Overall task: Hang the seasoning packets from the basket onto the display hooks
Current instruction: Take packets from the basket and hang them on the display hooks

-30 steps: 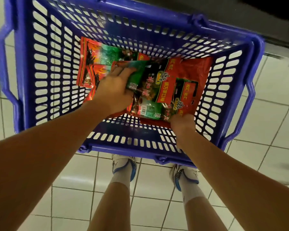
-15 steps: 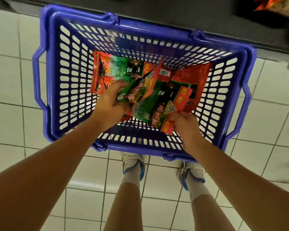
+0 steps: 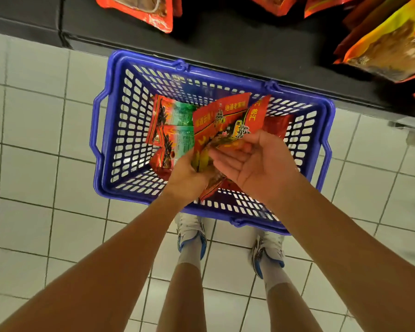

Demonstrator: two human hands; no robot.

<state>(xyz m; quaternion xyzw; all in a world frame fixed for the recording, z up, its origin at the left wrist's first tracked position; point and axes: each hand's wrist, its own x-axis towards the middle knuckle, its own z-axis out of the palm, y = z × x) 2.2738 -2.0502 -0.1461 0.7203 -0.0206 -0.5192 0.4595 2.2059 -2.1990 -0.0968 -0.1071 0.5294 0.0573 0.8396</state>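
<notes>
One blue basket (image 3: 101, 140) sits on the floor. Two hands, the left hand (image 3: 187, 173) and the right hand (image 3: 254, 164), meet above it. At least two red held packets (image 3: 221, 118) fan out there (overlap hides any more). Two red-and-green packets (image 3: 175, 125) lie inside. Two sneakers (image 3: 192, 233) stand below.

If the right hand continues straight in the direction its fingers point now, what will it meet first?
The right hand points its fingers leftward, toward the bunch of packets that the left hand grips. It would probably meet those packets first, almost at once; whether the fingertips already touch them is unclear.
</notes>
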